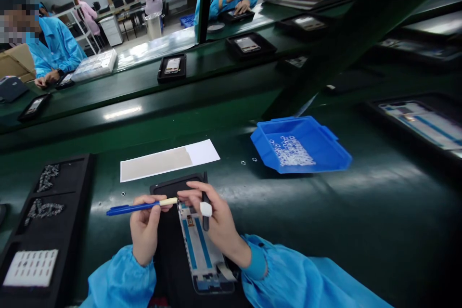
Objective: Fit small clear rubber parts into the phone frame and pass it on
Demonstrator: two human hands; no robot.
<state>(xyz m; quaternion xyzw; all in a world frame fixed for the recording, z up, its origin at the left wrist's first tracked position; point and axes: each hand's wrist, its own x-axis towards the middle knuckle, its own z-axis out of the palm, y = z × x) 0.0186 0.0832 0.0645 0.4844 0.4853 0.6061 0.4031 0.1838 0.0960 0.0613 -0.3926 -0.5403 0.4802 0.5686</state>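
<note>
Over a white-and-blue phone frame (202,245) lying on a black tray on the green bench, the left hand (144,228) pinches a blue pen-shaped tool (139,207) while the right hand (212,216) grips a dark stylus (205,211), apparently mid-fitting a small part, which calls for steady, precise placement.

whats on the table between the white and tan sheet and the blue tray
In the head view, two tiny white-edged parts lie on the dark green table between the sheet and the blue tray; otherwise that stretch is bare.
</note>
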